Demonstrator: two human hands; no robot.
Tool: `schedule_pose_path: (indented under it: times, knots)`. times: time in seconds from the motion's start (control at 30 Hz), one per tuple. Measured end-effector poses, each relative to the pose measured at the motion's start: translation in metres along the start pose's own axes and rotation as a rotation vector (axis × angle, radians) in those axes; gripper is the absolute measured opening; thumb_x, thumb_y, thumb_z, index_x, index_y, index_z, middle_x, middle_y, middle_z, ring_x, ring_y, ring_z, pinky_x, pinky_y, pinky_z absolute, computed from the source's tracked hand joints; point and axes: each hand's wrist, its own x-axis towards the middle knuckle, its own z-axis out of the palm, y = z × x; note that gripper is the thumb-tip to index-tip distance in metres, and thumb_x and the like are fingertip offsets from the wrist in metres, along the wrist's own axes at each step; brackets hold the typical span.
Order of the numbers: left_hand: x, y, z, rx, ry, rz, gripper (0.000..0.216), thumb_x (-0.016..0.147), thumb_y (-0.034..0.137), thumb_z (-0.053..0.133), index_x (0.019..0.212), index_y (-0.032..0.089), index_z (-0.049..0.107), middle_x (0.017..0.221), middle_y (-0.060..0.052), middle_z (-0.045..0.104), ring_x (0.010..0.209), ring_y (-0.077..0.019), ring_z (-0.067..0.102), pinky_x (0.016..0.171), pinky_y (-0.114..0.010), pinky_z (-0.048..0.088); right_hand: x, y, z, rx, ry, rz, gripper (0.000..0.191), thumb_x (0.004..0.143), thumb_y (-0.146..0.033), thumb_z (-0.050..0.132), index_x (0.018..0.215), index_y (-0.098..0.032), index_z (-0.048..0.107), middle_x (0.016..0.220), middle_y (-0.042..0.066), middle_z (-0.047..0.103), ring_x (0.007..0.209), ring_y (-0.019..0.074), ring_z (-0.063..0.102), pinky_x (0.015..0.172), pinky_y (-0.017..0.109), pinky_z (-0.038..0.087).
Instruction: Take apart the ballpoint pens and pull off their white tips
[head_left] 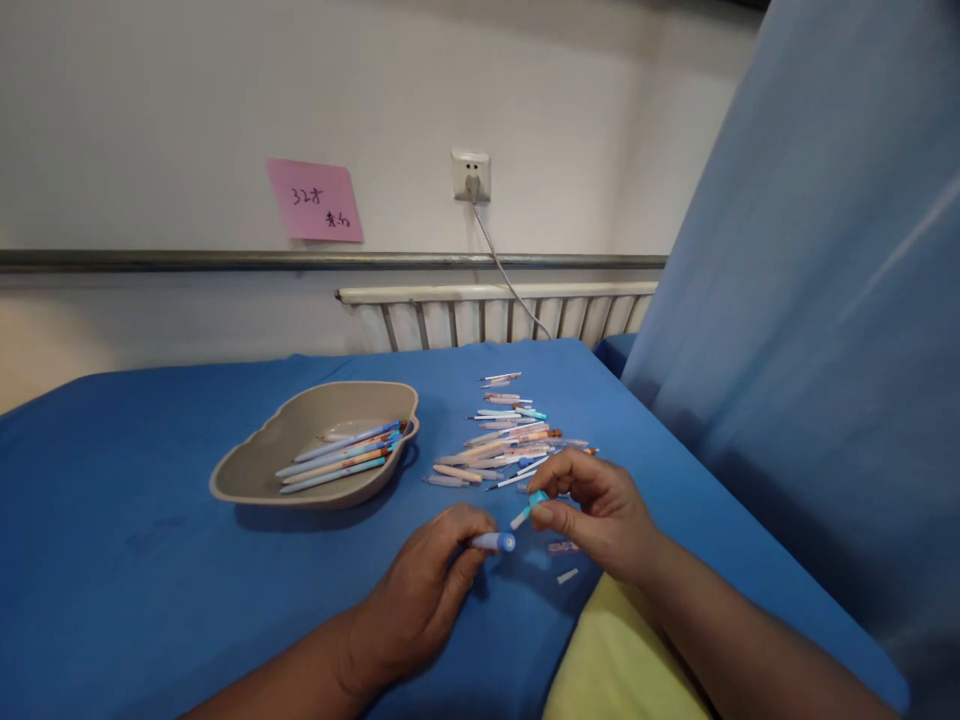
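Observation:
My left hand (pixel 431 585) is closed around a light blue pen barrel (pixel 493 542), whose round end points to the right. Between the thumb and fingers of my right hand (pixel 600 505) is a small turquoise pen top (pixel 535 500) with a pale stem pointing down and left. The two pieces are apart, a short gap between them. Just behind my hands lies a loose spread of pen parts (pixel 499 450), with barrels, thin refills and tops in peach, white and blue. A small white piece (pixel 568 576) lies on the cloth under my right hand.
To the left stands a beige basin (pixel 255 480) with several pens (pixel 341 462) in it. The table wears a blue cloth (pixel 150 600). A blue curtain (pixel 810 300) hangs at the right. Behind are a radiator (pixel 495 293) and a wall socket (pixel 471 176) with a plugged-in cable.

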Motion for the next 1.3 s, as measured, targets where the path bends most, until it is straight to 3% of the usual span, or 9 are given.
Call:
schedule_pose_path:
  times: [0.3, 0.5, 0.63, 0.77, 0.9, 0.97, 1.1, 1.3]
  knots:
    - [-0.001, -0.002, 0.002, -0.007, -0.013, -0.036, 0.014, 0.092, 0.015, 0.039, 0.100, 0.022, 0.048, 0.087, -0.003, 0.058, 0.076, -0.0138, 0.056, 0.072, -0.026, 0.046, -0.001, 0.001, -0.001, -0.026, -0.012, 0.017, 0.015, 0.077, -0.030, 0.068, 0.083, -0.019, 0.060, 0.067, -0.002, 0.058, 0.060, 0.0111, 0.058, 0.057, 0.023, 0.045]
    - [0.005, 0.000, 0.005, -0.062, 0.082, -0.190, 0.019, 0.088, 0.025, 0.051, 0.106, 0.020, 0.050, 0.084, 0.000, 0.059, 0.072, -0.0132, 0.056, 0.066, -0.023, 0.044, 0.003, 0.015, 0.002, -0.012, -0.063, 0.103, 0.020, 0.076, -0.035, 0.068, 0.083, -0.019, 0.058, 0.066, -0.003, 0.060, 0.059, 0.0117, 0.061, 0.058, 0.024, 0.047]
    - [0.011, -0.001, 0.008, -0.041, 0.026, -0.213, 0.015, 0.088, 0.029, 0.051, 0.085, 0.017, 0.059, 0.068, 0.003, 0.055, 0.062, -0.0108, 0.049, 0.059, -0.021, 0.038, 0.002, 0.024, 0.010, -0.057, -0.124, 0.146, 0.021, 0.076, -0.036, 0.068, 0.081, -0.019, 0.058, 0.066, -0.002, 0.062, 0.060, 0.0115, 0.060, 0.059, 0.024, 0.047]
    - [0.014, -0.004, 0.010, -0.017, 0.003, -0.240, 0.025, 0.090, 0.031, 0.047, 0.073, 0.016, 0.055, 0.062, 0.004, 0.050, 0.059, -0.0104, 0.047, 0.058, -0.020, 0.035, 0.002, 0.030, 0.011, -0.033, -0.119, 0.174, 0.022, 0.076, -0.037, 0.068, 0.080, -0.019, 0.057, 0.064, -0.003, 0.060, 0.058, 0.0109, 0.059, 0.056, 0.023, 0.046]
    - [0.017, -0.009, 0.010, 0.025, -0.033, -0.286, 0.029, 0.091, 0.035, 0.045, 0.068, 0.017, 0.051, 0.059, 0.005, 0.047, 0.057, -0.0107, 0.045, 0.056, -0.020, 0.034, 0.009, 0.034, -0.003, 0.044, -0.077, 0.187, 0.024, 0.076, -0.039, 0.066, 0.078, -0.020, 0.054, 0.064, -0.004, 0.056, 0.057, 0.0107, 0.057, 0.056, 0.023, 0.046]
    - [0.019, -0.012, 0.011, 0.069, -0.065, -0.299, 0.029, 0.090, 0.036, 0.045, 0.067, 0.018, 0.051, 0.058, 0.004, 0.050, 0.058, -0.0116, 0.047, 0.055, -0.020, 0.033, 0.011, 0.035, -0.015, -0.049, -0.125, 0.206, 0.021, 0.078, -0.037, 0.064, 0.079, -0.019, 0.053, 0.063, -0.005, 0.054, 0.056, 0.0098, 0.053, 0.055, 0.022, 0.044]
    - [0.026, -0.018, 0.014, 0.231, -0.127, -0.283, 0.026, 0.088, 0.034, 0.050, 0.068, 0.018, 0.055, 0.062, 0.001, 0.058, 0.060, -0.0142, 0.052, 0.054, -0.021, 0.032, 0.011, 0.039, -0.035, -0.539, -0.271, 0.217, 0.007, 0.081, -0.024, 0.059, 0.079, -0.018, 0.059, 0.056, -0.006, 0.048, 0.052, 0.0084, 0.044, 0.049, 0.019, 0.031]
    - [0.032, -0.023, 0.020, 0.357, -0.176, -0.252, 0.016, 0.086, 0.030, 0.053, 0.079, 0.019, 0.063, 0.077, -0.003, 0.066, 0.073, -0.0185, 0.059, 0.062, -0.024, 0.038, 0.012, 0.037, -0.043, -0.930, -0.477, 0.201, 0.010, 0.075, -0.018, 0.064, 0.084, -0.017, 0.067, 0.073, 0.001, 0.062, 0.066, 0.0125, 0.053, 0.059, 0.021, 0.035]
